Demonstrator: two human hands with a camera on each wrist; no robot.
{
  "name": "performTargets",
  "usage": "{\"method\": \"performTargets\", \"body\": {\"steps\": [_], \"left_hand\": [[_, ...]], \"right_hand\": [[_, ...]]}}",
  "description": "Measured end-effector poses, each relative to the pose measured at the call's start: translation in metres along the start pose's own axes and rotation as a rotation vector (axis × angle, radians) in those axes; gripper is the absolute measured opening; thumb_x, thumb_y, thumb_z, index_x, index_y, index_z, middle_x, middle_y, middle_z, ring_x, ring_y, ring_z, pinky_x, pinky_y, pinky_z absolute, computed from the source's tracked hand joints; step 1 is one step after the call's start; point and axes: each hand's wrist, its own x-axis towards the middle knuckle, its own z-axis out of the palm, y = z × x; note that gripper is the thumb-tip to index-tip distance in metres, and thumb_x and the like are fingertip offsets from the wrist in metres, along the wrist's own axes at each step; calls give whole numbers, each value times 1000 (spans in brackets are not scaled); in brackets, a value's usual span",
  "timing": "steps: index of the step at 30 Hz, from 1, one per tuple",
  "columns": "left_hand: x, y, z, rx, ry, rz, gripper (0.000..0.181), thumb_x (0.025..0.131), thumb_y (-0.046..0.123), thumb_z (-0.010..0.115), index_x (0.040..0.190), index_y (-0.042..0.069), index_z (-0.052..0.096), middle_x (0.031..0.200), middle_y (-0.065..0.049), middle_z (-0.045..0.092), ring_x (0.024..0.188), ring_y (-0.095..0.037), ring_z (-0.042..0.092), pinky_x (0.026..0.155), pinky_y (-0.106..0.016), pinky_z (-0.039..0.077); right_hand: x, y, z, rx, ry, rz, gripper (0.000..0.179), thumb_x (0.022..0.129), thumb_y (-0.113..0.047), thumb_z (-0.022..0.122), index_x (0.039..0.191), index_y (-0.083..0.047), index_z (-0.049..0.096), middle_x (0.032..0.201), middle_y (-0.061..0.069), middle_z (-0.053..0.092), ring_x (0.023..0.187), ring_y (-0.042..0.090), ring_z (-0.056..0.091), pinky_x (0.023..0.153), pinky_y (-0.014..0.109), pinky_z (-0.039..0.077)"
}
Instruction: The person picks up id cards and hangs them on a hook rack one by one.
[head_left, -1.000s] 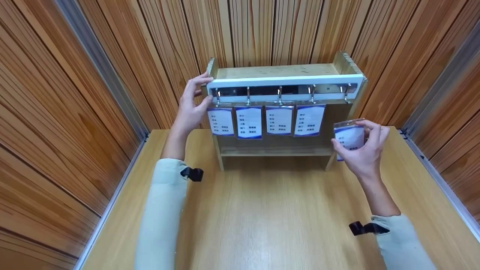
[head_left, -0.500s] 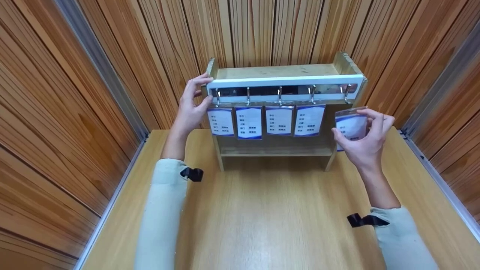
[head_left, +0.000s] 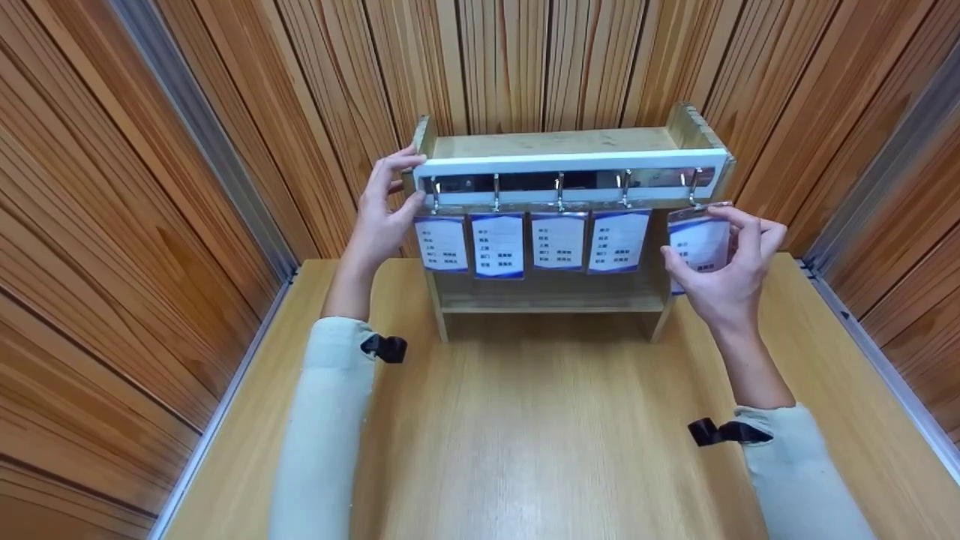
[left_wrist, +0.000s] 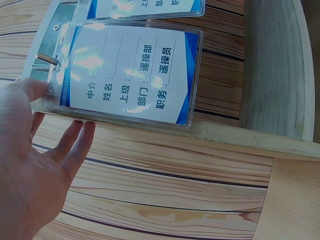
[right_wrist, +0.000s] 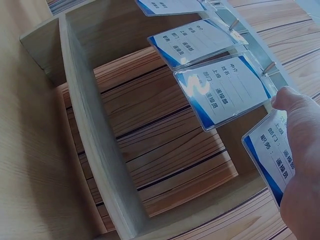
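My right hand (head_left: 731, 277) pinches an ID badge (head_left: 697, 240) in a clear plastic sleeve, thumb at its left edge and fingers at its top right. The badge's top edge meets the lower tip of the rightmost hook (head_left: 694, 186); whether the hook passes through its slot I cannot tell. With thumb in front and fingers at the side, my left hand (head_left: 386, 206) grips the left end of a wooden rack (head_left: 555, 141). Similar badges hang from the other hooks, the leftmost badge (left_wrist: 130, 75) close beside my left thumb.
A white-framed rail (head_left: 525, 163) bearing several metal hooks runs across the rack's front. The rack stands on a wooden tabletop (head_left: 517, 420), near the plank-patterned back wall (head_left: 502, 67). Similar walls with metal edge strips rise left and right.
My right hand has raised the badge from below the rail up to the rightmost hook's tip. The left hand and the hanging badges have stayed in place.
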Motion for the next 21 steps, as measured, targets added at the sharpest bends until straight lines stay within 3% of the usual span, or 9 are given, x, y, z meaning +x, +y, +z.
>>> {"method": "performTargets", "body": {"steps": [21], "left_hand": [[-2,2,0,1,3,3,42,111,6,62,153,12,60,179,-6,46,168,-28,41,137,-54,38]], "right_hand": [[2,-5,3,16,-3,-8,65,85,-16,95,145,-13,71,127,-19,30,133,1,39,107,24,47]]}}
